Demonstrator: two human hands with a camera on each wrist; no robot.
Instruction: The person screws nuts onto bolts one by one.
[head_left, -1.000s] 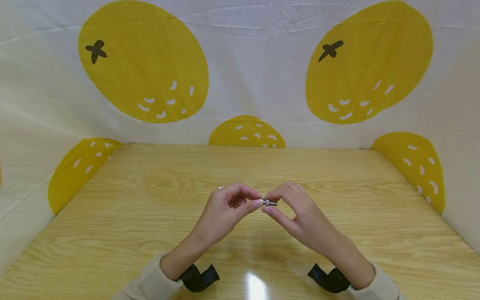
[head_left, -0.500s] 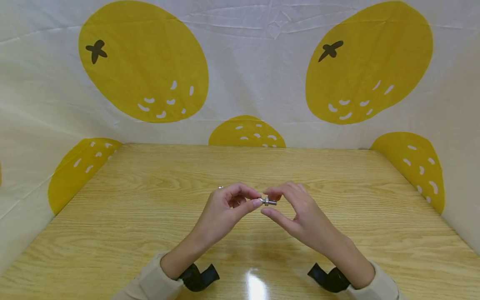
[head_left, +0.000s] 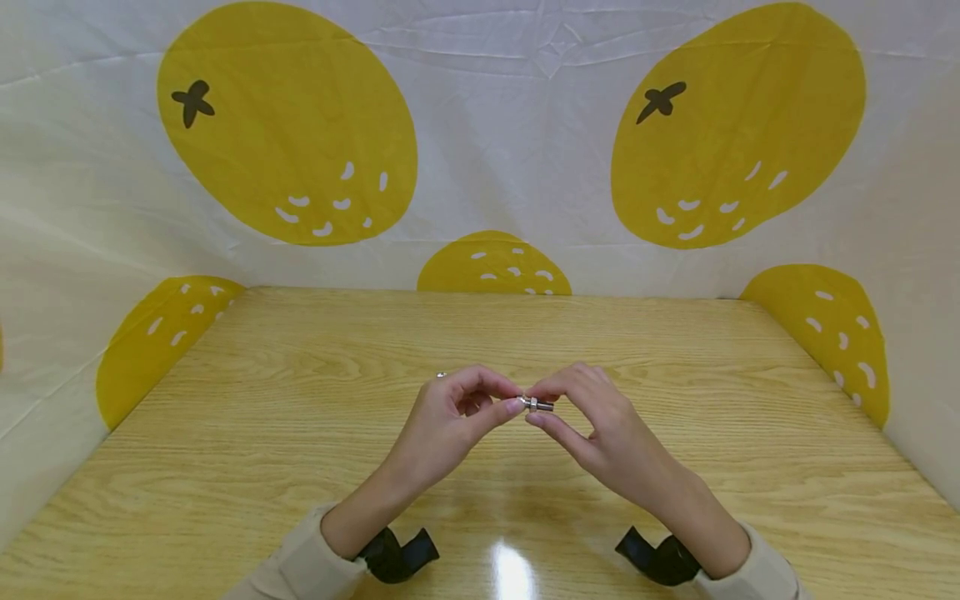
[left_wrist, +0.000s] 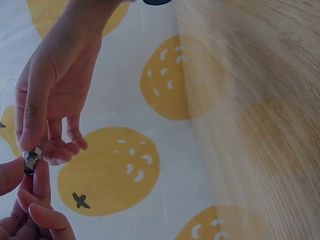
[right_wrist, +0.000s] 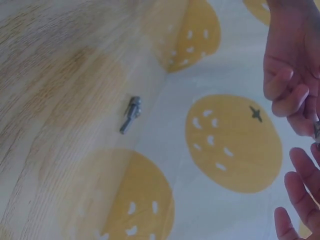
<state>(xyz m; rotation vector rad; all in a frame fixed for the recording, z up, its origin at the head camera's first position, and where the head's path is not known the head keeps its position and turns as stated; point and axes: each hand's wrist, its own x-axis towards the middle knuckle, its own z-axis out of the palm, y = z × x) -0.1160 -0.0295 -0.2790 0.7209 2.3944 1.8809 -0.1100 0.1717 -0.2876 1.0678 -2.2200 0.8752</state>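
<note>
In the head view my left hand (head_left: 450, 425) pinches one end of a small silver bolt (head_left: 547, 407) between thumb and forefinger. The shank points right, with a hex nut (head_left: 533, 403) around it. My right hand (head_left: 600, 425) has its thumb and forefinger at the nut, on either side of it. The left wrist view shows the same metal piece (left_wrist: 31, 162) between both hands' fingertips. The end inside my left fingers is hidden. At the right wrist view's edge, the piece is mostly cut off.
Another silver bolt-like piece (right_wrist: 131, 115) lies on the wooden table (head_left: 300, 350) in the right wrist view. A small shiny bit (head_left: 441, 375) shows beside my left knuckles. White cloth (head_left: 510, 150) with yellow fruit prints surrounds the table. Black straps (head_left: 397, 558) sit at both wrists.
My right thumb and forefinger moved apart from the nut half a second ago and have come back together around it. The left hand stays still.
</note>
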